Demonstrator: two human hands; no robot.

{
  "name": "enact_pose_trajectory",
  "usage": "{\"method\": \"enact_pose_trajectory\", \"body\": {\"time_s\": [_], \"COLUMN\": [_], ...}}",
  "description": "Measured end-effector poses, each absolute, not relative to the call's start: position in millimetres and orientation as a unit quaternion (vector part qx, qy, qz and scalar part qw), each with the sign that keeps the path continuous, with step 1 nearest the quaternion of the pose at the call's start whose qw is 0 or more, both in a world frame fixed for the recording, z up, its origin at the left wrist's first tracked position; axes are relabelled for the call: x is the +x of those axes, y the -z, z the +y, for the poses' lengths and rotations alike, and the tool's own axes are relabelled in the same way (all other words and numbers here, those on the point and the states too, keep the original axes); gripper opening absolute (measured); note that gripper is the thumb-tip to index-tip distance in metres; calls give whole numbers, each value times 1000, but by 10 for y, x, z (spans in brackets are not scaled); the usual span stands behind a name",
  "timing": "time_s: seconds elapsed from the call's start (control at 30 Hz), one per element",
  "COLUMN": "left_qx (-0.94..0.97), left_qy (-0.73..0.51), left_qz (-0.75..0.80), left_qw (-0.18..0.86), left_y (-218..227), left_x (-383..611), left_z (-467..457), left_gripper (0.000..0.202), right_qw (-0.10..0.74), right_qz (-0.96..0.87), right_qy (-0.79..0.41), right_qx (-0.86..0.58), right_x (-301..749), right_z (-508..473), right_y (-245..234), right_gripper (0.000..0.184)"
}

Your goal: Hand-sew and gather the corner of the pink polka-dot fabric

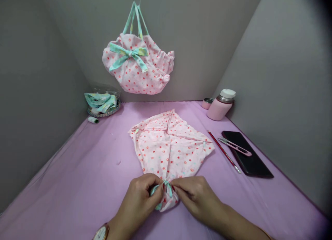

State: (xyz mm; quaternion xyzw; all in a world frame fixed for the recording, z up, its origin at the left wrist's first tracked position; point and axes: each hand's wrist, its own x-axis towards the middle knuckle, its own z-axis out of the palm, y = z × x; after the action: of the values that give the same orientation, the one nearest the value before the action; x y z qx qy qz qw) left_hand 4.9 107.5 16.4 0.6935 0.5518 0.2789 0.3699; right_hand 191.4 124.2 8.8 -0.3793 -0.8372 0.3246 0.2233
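A pink flower-print cloth (166, 150) lies spread on the table, its near corner gathered into a small bunch. Around that gather runs a mint-green fabric ribbon (169, 189). On the left of the gather, my left hand (145, 191) pinches the ribbon between thumb and fingers. From the other side my right hand (195, 195) pinches at the ribbon too, fingertips close to the left ones. The fingers partly hide where the ribbon crosses, so I cannot tell whether it is knotted.
A finished-looking pink bag (140, 67) with a mint bow hangs at the back. Back left, a tray (114, 111) of mint strips stands by a thread spool (93, 120). To the right are a pink bottle (220, 108), a red pencil (224, 152) and thread snips (236, 146) on a black phone (249, 160).
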Motion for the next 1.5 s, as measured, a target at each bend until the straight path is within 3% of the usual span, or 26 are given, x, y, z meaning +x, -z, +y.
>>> {"method": "enact_pose_trajectory", "body": {"time_s": [0.43,0.87,1.17,1.5], "left_qx": [731,596,549,483], "left_qy": [-271,-282,-265,-289], "left_qz": [509,522,476,389], "left_qw": [365,541,634,729], "left_y": [-152,-67,-135,-70], "left_x": [20,-3,-34,-29], "left_z": [1054,1104,1112,1114], "left_gripper": [21,20,21,25], "right_qw": [236,217,199,210], "right_qz": [-819,-803,-737,-650], "right_qy": [-352,-416,-550,-671], "right_qx": [-388,-367,-339,-288], "right_x": [1904,1955,2004,2007], "right_z": [1250,1316,1376,1434], "right_y": [-94,-147,-107,-17], "right_gripper": [26,24,20,26]}}
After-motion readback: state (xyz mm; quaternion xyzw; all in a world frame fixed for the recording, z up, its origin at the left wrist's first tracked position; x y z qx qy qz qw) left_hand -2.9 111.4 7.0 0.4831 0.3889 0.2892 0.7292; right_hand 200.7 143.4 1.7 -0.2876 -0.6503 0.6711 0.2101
